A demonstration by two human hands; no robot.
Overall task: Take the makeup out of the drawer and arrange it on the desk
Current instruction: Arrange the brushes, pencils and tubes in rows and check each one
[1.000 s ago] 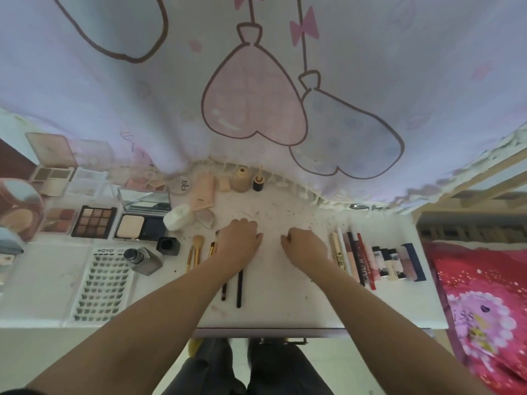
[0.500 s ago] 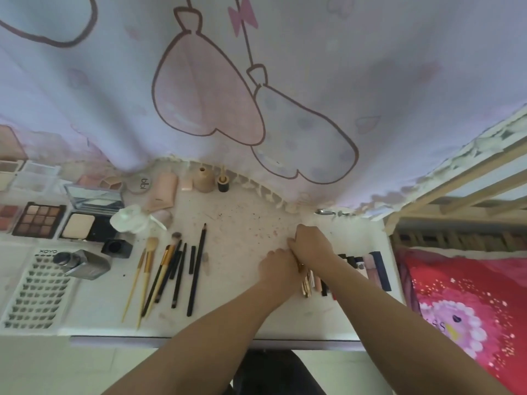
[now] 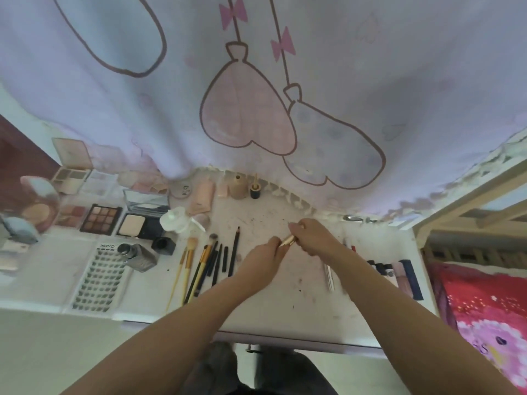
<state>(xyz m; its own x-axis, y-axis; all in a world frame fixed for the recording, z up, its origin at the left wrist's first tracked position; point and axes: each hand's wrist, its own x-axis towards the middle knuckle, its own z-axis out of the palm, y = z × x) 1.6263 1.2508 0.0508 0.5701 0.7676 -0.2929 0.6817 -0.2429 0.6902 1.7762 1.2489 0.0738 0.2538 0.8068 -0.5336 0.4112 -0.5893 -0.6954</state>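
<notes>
Both hands meet over the middle of the white tabletop (image 3: 285, 303) with a slim gold tube (image 3: 287, 240) held between them: the right hand (image 3: 313, 238) has its fingers curled round the tube's far end, and the left hand (image 3: 263, 259) closes on the near end, so the tube slants across the small gap from one hand to the other. Just left of the left hand lies a row of brushes and pencils (image 3: 209, 263), side by side and pointing roughly away from the person, the yellow-handled ones furthest left and a long dark pencil nearest the hand. Further left sit a small black jar (image 3: 163, 246), a clear glass bottle (image 3: 138, 256) lying on its side and a tray of false lashes (image 3: 98, 277). Beyond these, toward the curtain (image 3: 285, 81), are an eyeshadow palette (image 3: 100, 219) with 9 pans and an open powder compact (image 3: 141, 220), with more palettes further left. Beyond the hands, at the curtain's hem, stand a beige bottle (image 3: 238, 186) and a small black-and-gold bottle (image 3: 255, 189). Right of the right forearm, a silver tube (image 3: 329, 276) lies on the tabletop, and a row of lipsticks and tubes (image 3: 396, 276) sits near the tabletop's right edge, partly hidden by the arm. A red and pink bed cover (image 3: 484, 309) lies well to the right.
</notes>
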